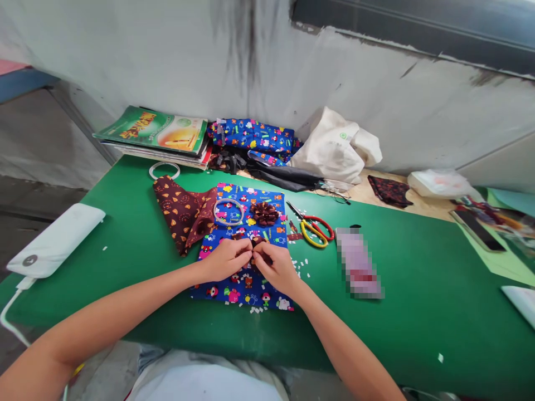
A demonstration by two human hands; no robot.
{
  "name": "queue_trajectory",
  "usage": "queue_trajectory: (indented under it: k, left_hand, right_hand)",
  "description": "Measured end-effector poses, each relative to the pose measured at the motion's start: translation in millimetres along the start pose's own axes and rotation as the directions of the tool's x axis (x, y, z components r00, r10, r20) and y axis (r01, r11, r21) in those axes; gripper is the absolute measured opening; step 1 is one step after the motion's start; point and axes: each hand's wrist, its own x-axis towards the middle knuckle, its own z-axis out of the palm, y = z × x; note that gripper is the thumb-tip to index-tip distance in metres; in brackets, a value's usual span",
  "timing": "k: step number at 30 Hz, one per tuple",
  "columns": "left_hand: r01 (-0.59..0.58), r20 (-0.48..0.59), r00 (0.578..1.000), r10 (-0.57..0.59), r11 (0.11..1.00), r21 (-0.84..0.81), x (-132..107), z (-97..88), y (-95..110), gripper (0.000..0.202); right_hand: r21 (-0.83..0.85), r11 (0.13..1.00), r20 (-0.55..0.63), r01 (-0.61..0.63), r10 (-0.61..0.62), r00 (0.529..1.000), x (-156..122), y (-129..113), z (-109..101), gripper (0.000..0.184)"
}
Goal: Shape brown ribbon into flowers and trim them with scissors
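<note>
My left hand [229,258] and my right hand [276,266] meet over a blue cartoon-print cloth [267,287], fingertips pinched together. Between them is a small piece of dark brown fabric [258,240], mostly hidden by the fingers. Just beyond lies a gathered brown fabric flower [264,214]. A clear ring [228,213] rests on the cloth to its left. Brown printed fabric [180,214] lies folded at the left. Scissors with red and yellow handles [314,231] lie to the right, blades pointing away to the upper left.
On the green table [409,267] are a white power bank [56,239] with a cable, a pixelated object [359,262], and white paper scraps. Books [154,131], a second ring [164,170], a blue printed bundle [254,135] and a white cloth bag [334,145] are along the back. A phone [478,230] lies right.
</note>
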Motion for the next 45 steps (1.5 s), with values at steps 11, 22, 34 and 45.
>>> queue_trajectory:
  k: [11, 22, 34, 45]
  left_hand:
    - [0.061, 0.035, 0.998, -0.057, 0.992, -0.113, 0.9, -3.5, 3.8, 0.013]
    - [0.048, 0.033, 0.998, -0.045, 0.994, -0.096, 0.0, -3.1, 3.3, 0.016]
    - [0.035, 0.032, 0.999, -0.030, 0.989, -0.142, 0.0, -4.0, 1.8, 0.016]
    - [0.033, -0.060, 0.997, -0.046, 0.979, -0.199, 0.0, -0.8, -0.5, 0.016]
  right_hand:
    - [0.015, 1.000, 0.001, 0.001, -0.001, 1.000, 0.3, -1.5, 0.1, 0.017]
    - [0.015, 1.000, 0.000, -0.003, 0.003, 1.000, 0.1, -1.9, 0.7, 0.017]
    - [0.020, 1.000, -0.010, -0.009, 0.010, 1.000, 1.4, -2.3, 0.2, 0.016]
    - [0.156, 0.984, 0.003, -0.091, 0.092, 0.996, 3.8, -1.6, -2.2, 0.017]
